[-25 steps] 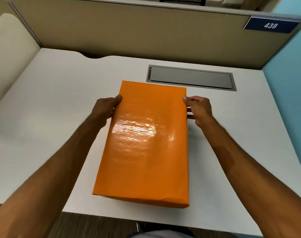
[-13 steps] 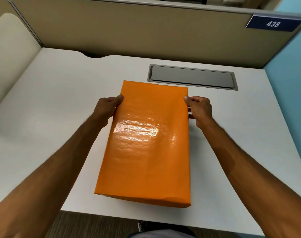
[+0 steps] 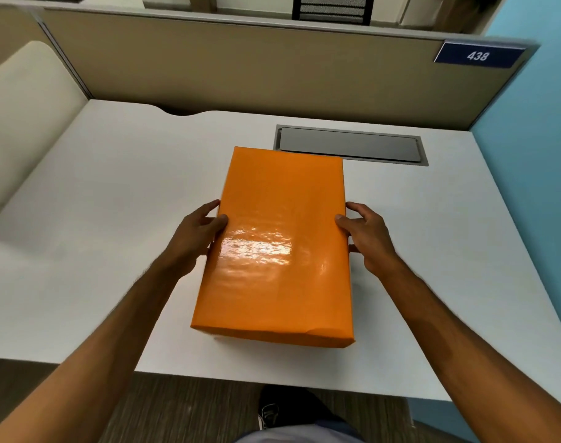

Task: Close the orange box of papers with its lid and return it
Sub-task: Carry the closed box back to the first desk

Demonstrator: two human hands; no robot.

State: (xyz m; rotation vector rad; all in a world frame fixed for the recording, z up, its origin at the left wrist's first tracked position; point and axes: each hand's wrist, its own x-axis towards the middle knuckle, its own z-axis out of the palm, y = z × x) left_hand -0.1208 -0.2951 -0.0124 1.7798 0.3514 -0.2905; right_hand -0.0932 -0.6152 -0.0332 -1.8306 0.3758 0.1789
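Observation:
The orange box (image 3: pixel 279 244) lies lengthwise on the white desk (image 3: pixel 113 219), its glossy lid on top and covering it; no papers show. My left hand (image 3: pixel 197 238) presses against the box's left side about halfway along, thumb on the lid's edge. My right hand (image 3: pixel 367 238) holds the right side opposite, thumb tip on the lid's edge and fingers down the side. The box's near end lies close to the desk's front edge.
A grey cable hatch (image 3: pixel 349 145) is set into the desk just behind the box. Beige partition walls (image 3: pixel 240 68) close off the back and left, a blue wall (image 3: pixel 535 155) the right. A plate reading 438 (image 3: pixel 479 55) hangs at top right. A dark shoe (image 3: pixel 282 407) shows on the floor below.
Both hands have slid back along the box's sides from near its far end to about its middle. The box lies in much the same place on the desk.

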